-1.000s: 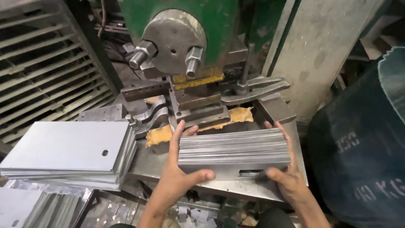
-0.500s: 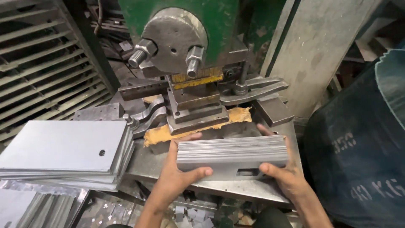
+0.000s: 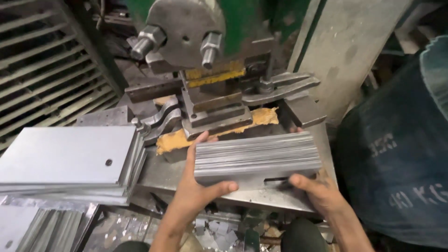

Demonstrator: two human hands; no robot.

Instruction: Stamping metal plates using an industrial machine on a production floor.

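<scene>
My hands, left (image 3: 193, 186) and right (image 3: 315, 189), clamp the sheet stack (image 3: 256, 155) just below the press die (image 3: 217, 112), none fed in yet, punched sheets (image 3: 65, 156) piled leftward.

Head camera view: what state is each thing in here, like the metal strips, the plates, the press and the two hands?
Bundle of metal strips: stacked on edge, gripped at both ends, resting on the press table.
Left hand: clamped on the bundle's left end, thumb in front.
Right hand: holding the bundle's right end.
Stack of flat plates: lying flat on the left, untouched; top plate has a hole.
Press head: raised above the table.
</scene>
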